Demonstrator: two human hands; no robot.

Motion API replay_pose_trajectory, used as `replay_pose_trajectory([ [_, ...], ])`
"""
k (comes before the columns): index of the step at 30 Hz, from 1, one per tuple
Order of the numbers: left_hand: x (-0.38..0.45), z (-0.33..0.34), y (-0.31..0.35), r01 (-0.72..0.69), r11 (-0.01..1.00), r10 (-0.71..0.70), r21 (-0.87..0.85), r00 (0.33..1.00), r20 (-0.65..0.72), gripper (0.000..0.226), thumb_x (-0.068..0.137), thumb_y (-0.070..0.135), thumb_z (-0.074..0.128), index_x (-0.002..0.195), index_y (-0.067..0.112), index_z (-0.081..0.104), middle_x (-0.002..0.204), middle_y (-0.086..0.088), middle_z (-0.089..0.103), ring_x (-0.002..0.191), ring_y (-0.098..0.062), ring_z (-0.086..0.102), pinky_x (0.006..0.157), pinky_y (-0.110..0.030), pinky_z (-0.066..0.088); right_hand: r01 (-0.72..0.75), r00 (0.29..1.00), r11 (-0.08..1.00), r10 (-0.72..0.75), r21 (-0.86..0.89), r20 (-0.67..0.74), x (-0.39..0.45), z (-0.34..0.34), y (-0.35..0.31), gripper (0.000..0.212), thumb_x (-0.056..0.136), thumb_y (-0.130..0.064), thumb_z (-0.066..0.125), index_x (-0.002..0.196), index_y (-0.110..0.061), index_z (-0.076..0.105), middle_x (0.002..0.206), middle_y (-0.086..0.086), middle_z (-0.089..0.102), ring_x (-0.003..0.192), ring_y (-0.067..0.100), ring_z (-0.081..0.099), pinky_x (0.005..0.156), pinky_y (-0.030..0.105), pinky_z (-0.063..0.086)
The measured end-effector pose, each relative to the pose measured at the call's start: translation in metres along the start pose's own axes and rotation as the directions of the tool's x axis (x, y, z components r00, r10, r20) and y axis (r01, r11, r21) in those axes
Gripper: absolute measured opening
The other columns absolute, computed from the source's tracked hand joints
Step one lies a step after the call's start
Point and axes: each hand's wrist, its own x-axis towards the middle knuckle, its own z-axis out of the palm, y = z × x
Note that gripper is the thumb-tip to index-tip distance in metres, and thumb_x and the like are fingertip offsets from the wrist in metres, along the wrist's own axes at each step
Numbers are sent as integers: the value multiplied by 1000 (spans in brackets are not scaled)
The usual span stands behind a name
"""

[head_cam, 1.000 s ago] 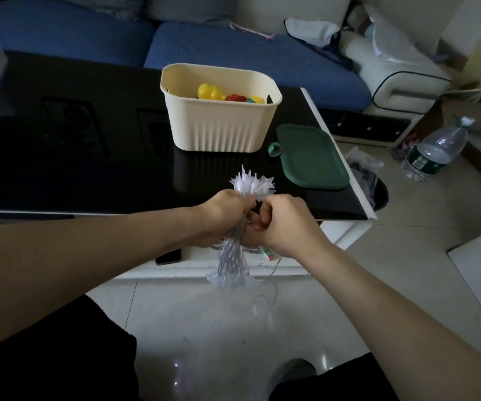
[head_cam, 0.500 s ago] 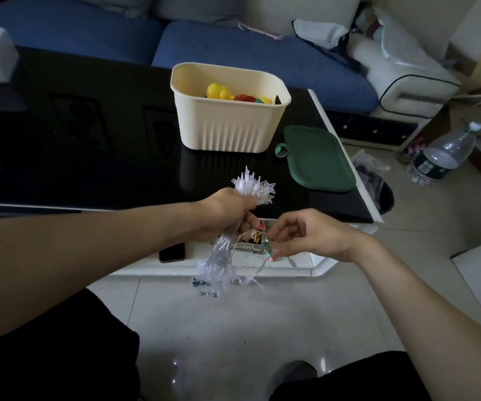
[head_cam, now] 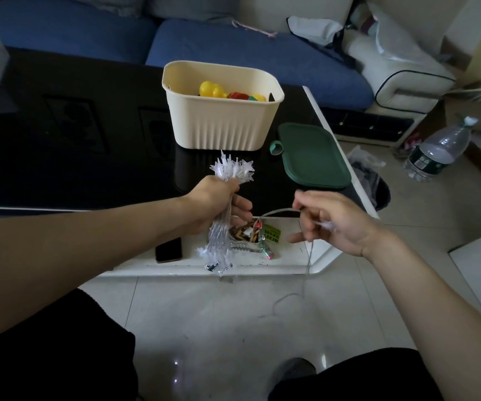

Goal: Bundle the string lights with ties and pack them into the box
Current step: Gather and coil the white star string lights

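Both hands are busy: left hand [head_cam: 214, 202] grips the string lights [head_cam: 224, 218] bunch, right hand [head_cam: 330, 221] pinches their loose wire [head_cam: 280, 212] before the box [head_cam: 222, 123]

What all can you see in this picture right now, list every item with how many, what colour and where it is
string lights: one bundle, clear white stars, gripped upright in left hand
loose wire: one, pale, running from bundle to right hand, trailing to floor
box: one, cream, on black table, colourful toys inside
lid: one, green, on table right of box
snack packets: a few, mixed colours, lower white shelf
phone: one, dark, lower shelf, left of the packets
bottle: one, clear, floor at right
sofa: one, blue, behind table
left hand: holds bundle
right hand: fingers pinch wire
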Motion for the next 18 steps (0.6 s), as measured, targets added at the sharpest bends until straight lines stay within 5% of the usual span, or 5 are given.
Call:
replay_pose_trajectory([
  [5,6,0,-1,-38,999,37,-21,997,-70,22,106,23,39,95,6,49,62,-6,52,47,-21,54,49,-33,53,69,979,914,-139,401,148,-4,-6,-4,44,79,-44,76,99,-6,65,84,8,58,69,18,56,81,48,60],
  [8,9,2,-3,-67,997,64,-34,994,-85,25,106,24,39,89,9,48,61,-3,42,47,-16,43,51,-33,51,102,905,895,-265,434,334,-2,-13,-1,78,73,-21,85,138,3,50,125,17,59,108,28,62,103,51,50],
  [11,10,2,-3,-112,994,108,-20,985,-133,28,106,23,38,82,11,46,61,-2,39,48,-14,38,51,-32,49,137,872,925,-283,356,400,-2,-14,0,86,76,7,73,152,-1,34,151,18,45,130,33,53,105,43,49],
  [13,11,1,-2,-147,989,144,-5,977,-160,30,107,24,36,80,12,45,61,-1,39,49,-14,38,52,-30,48,181,907,944,-269,275,325,-3,-9,0,75,80,9,72,147,-3,41,146,16,53,125,30,60,97,36,55],
  [18,13,-1,-2,-207,978,207,18,964,-169,34,107,25,35,76,12,46,63,-2,45,53,-16,44,58,-34,50,226,971,966,-234,127,52,-4,9,-4,31,89,-20,56,111,-1,69,90,10,74,72,16,69,60,24,58],
])
